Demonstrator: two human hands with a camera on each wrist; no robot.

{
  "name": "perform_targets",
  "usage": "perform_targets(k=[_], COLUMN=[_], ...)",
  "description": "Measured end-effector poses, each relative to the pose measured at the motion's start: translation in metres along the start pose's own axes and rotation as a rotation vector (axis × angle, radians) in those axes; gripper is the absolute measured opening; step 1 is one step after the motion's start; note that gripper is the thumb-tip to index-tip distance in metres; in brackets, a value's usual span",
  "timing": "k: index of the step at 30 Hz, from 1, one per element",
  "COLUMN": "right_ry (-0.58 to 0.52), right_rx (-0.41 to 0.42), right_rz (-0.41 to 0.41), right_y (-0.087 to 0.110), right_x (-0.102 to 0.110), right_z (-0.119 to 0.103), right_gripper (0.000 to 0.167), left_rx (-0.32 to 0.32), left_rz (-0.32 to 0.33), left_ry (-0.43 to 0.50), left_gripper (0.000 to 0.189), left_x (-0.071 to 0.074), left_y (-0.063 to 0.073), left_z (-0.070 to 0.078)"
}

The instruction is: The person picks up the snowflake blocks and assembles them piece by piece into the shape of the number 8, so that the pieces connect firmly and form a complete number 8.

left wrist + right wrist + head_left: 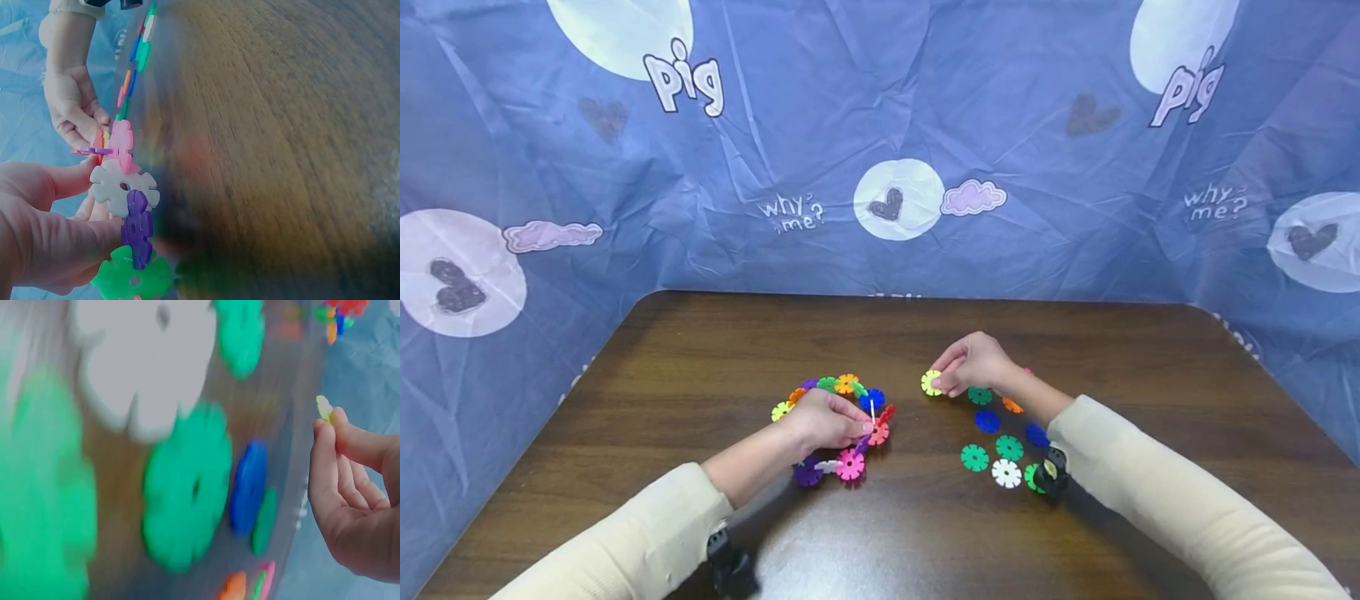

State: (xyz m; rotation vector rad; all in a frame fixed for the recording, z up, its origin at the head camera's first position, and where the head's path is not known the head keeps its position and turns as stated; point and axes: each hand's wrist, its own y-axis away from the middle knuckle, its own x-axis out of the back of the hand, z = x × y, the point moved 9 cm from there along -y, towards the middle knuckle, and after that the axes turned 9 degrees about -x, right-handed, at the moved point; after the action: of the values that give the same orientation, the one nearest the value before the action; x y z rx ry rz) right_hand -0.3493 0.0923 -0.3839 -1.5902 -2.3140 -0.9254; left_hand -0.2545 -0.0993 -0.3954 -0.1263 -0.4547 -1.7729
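Observation:
My left hand (827,419) grips one end of a chain of notched flower-shaped plastic discs, near a pinkish-red disc (878,433). The chain curves round the hand, with a hot pink disc (850,465) at its near side and an orange one (847,383) at the far side. Up close in the left wrist view, a white disc (125,186), a purple disc (137,228) and a green disc (134,275) slot into one another. Between thumb and forefinger, my right hand (976,362) pinches a yellow disc (931,383), which appears edge-on in the right wrist view.
Several loose discs lie on the brown table (625,375) below the right forearm, among them a white disc (1007,473), a green disc (974,457) and a blue disc (987,421). A blue printed cloth (820,108) hangs behind the table.

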Motion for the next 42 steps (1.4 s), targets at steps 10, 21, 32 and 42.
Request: perform_targets(k=[10,21,32,42], right_ry=[-0.227,-0.217,-0.165,-0.236], right_rx=[-0.092,-0.089,-0.112,-0.096], right_rz=[-0.110,-0.144,-0.077,-0.215], right_y=[0.017,0.025,0.031,0.020], right_x=[-0.035,-0.047,-0.050,-0.051], right_z=[-0.004,-0.006,-0.007,-0.010], right_gripper=[0.027,0.025,0.022,0.035], left_rx=[0.026,0.011,0.011,0.029], left_rz=[-0.016,-0.017,0.066,0.155], left_ry=[0.025,0.016,-0.002,0.198], left_gripper=[0.019,0.018,0.012,0.011], left_x=[-0.002,-0.003,0.001,-0.010], left_y=[-0.001,-0.001,0.002,0.003], left_z=[-0.003,-0.002,-0.001,0.002])
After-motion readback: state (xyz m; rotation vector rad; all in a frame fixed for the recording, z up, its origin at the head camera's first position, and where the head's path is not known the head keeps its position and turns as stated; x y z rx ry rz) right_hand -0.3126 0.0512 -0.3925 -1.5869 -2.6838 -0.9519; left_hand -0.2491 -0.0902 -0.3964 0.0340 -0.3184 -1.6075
